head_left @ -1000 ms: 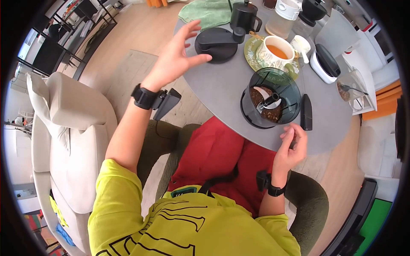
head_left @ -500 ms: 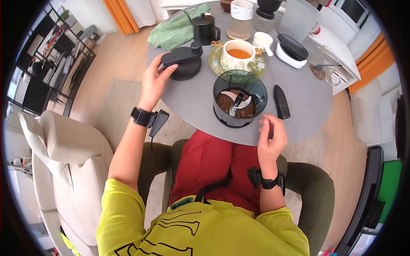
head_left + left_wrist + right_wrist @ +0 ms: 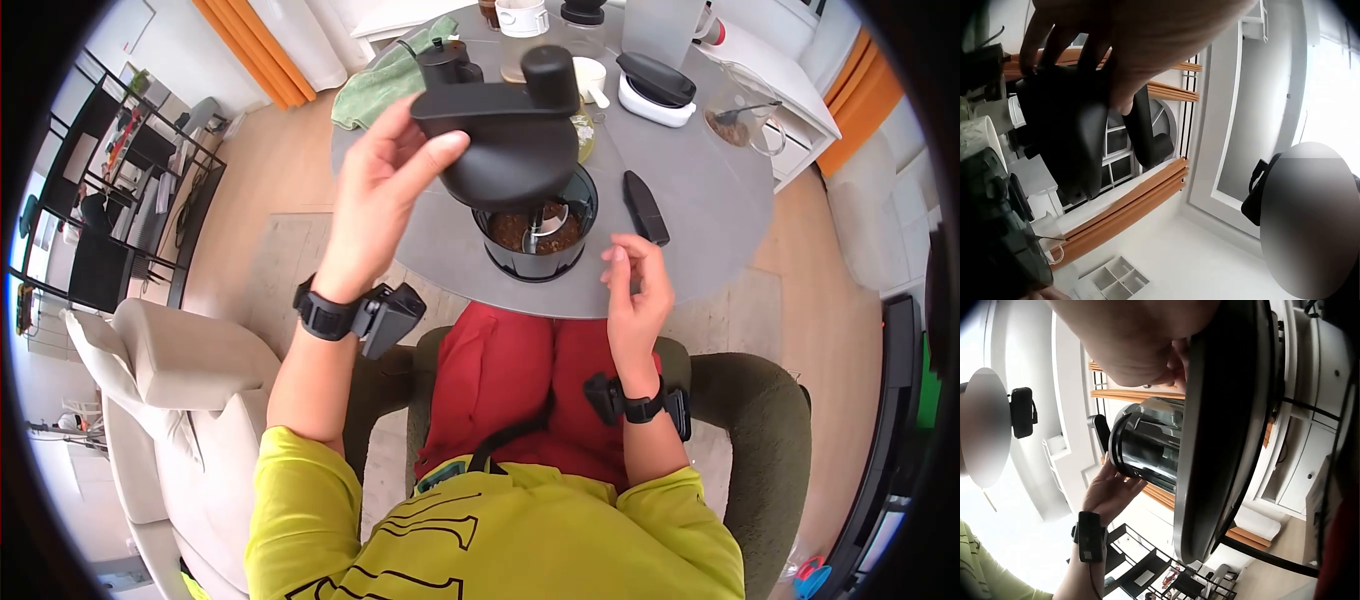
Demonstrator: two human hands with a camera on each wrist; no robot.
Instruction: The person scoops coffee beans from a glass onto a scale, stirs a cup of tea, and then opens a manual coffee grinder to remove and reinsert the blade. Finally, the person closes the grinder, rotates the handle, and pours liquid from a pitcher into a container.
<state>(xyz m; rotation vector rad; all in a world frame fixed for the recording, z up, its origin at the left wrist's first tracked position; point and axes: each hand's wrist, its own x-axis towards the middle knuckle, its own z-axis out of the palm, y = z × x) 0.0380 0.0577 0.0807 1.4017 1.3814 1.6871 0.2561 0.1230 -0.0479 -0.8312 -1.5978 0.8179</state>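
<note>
In the head view my left hand [image 3: 375, 200] grips the black lid with its crank handle [image 3: 500, 140], thumb and fingers at its left end. The lid is held above the clear bowl [image 3: 535, 262], hiding part of it. Inside the bowl, dark brown crumbs [image 3: 508, 232] surround a blade. The left wrist view shows the lid [image 3: 1066, 125] under my left fingers, the bowl at lower left. My right hand [image 3: 637, 300] is at the table edge right of the bowl, fingers loosely curled, holding nothing.
A black knife-like object [image 3: 645, 208] lies right of the bowl. Behind stand a black pot [image 3: 447, 62], a green cloth [image 3: 375, 98], a white cup [image 3: 590, 80], a black-and-white container [image 3: 655, 92] and a glass jug [image 3: 745, 105]. The lid partly covers a green plate.
My left hand reached the black lid on the table, gripped it, and raised it rightward over the bowl. My right hand has stayed beside the bowl at the table edge.
</note>
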